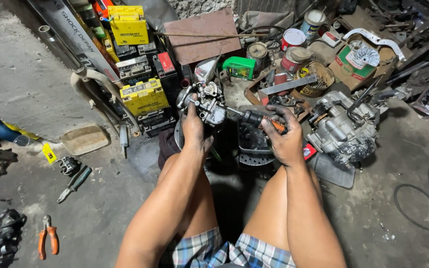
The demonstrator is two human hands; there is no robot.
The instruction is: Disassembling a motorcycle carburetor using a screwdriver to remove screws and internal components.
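Left hand (196, 130) fingers wrapped round carburetor (205, 101); right hand (285, 139) fingers clenched on screwdriver (254, 118). Engine block (341, 130) right, yellow batteries (144, 97) left, orange pliers (48, 237) on floor.

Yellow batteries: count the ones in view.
2. One yellow battery sits atop the stack at the back; another yellow battery lies lower, left of the left hand. Others may be hidden in the pile.

I see yellow batteries (144, 96) far left, a green bottle (240, 67) far centre, orange-handled pliers (48, 241) near left, blue-and-white plaid shorts (224, 252) nearest, and an orange-and-black screwdriver handle (263, 121).
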